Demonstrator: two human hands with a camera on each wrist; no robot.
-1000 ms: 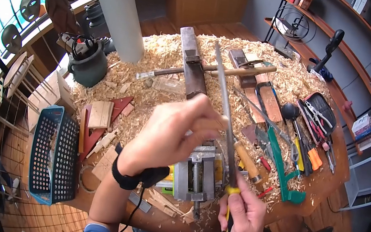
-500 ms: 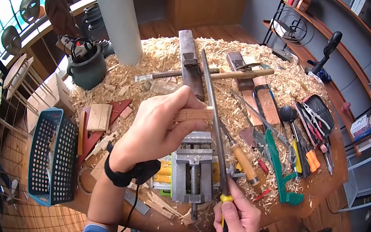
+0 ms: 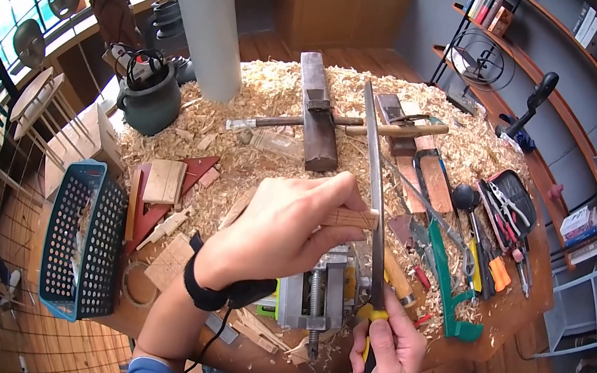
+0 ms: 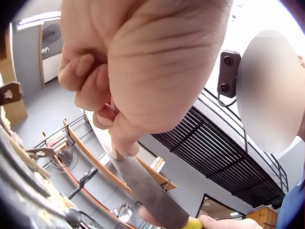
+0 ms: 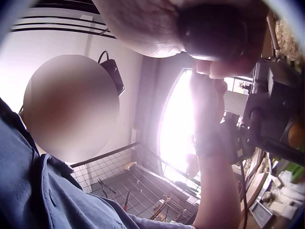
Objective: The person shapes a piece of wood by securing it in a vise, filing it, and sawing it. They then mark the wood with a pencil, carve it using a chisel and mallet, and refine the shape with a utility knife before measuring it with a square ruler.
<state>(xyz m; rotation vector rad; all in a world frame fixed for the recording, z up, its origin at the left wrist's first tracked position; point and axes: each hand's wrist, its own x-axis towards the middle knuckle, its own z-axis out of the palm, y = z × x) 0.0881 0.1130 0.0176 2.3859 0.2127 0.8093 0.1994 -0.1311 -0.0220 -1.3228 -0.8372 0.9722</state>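
Observation:
My left hand point(image 3: 279, 227) pinches a small light wooden piece point(image 3: 347, 217) between thumb and fingers, above the bench vise point(image 3: 312, 301). Its end meets the side of a long, flat metal file point(image 3: 377, 180). My right hand point(image 3: 396, 356) grips the file by its yellow and black handle point(image 3: 374, 313), the blade slanting up and away from me. In the left wrist view the file blade point(image 4: 150, 191) passes right at the left fingertips, and the wood is mostly hidden behind them. The right wrist view shows the dark handle end point(image 5: 212, 33) against the palm.
Shavings point(image 3: 270, 74) cover much of the table. Wooden planes point(image 3: 318, 122), a hammer-like long handle point(image 3: 404, 131), a green saw point(image 3: 446, 280) and a plier pouch point(image 3: 508, 199) lie beyond and right. A perforated basket point(image 3: 85, 241) and a large white bottle point(image 3: 211, 27) stand left.
Both hands have shifted a little to the right since half a second ago, and the file's tip has swung right. The wood and the file stay in the same hands throughout.

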